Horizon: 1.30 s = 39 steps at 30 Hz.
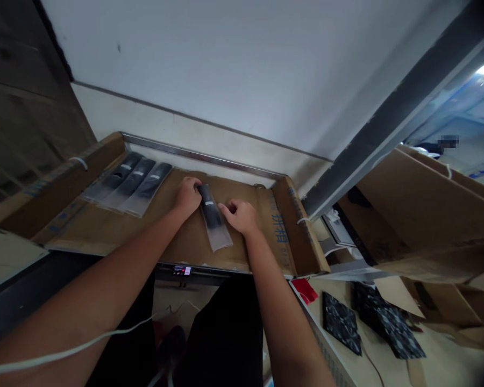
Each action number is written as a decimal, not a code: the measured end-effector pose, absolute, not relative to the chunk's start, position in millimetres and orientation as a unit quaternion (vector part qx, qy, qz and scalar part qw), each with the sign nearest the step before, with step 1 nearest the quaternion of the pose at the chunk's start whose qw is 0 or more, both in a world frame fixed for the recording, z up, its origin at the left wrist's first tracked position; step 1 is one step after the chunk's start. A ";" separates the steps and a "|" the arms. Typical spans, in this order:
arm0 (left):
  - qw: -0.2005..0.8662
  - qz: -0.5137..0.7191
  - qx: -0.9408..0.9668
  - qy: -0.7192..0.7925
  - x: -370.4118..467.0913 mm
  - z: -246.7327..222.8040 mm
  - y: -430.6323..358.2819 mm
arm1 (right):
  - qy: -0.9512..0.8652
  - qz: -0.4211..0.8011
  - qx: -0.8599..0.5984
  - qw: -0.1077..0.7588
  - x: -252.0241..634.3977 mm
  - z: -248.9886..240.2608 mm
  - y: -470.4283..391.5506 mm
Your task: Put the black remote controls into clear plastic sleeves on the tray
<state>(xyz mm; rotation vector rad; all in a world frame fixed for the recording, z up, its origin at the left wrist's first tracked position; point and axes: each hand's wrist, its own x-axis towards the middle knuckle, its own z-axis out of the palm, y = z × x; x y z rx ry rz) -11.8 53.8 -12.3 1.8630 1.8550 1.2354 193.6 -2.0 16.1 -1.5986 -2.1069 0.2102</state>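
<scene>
A dark item in a clear plastic sleeve (212, 213) lies slanted on the cardboard-lined surface (177, 236). At its upper end, my left hand (189, 194) pinches the sleeve's top corner with closed fingers. My right hand (240, 215) is at the sleeve's right side, its thumb near the edge and its fingers curled with a gap between them and the thumb; nothing shows inside it. Farther left, three similar sleeved dark items (145, 185) lie side by side, partly overlapping, each with a small white label.
Cardboard walls (306, 231) edge the surface at both ends, with a metal rail (201, 155) along the back. Large cardboard boxes (439, 209) stand at the right. Below them lie black patterned packages (341, 322) and a red item (305, 290). A white cable (64, 352) crosses the lower left.
</scene>
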 end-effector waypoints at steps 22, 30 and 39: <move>0.196 0.421 0.631 0.621 -8.6 -0.5 51.2 | -0.677 0.319 -0.620 0.237 170.9 25.8 -6.7; 0.279 0.472 0.613 0.569 -24.5 4.2 42.3 | -0.598 0.531 -0.494 0.341 201.7 20.6 -26.4; 0.246 0.496 0.580 0.597 -25.3 11.3 32.0 | -0.624 0.472 -0.502 0.368 196.5 15.9 -29.3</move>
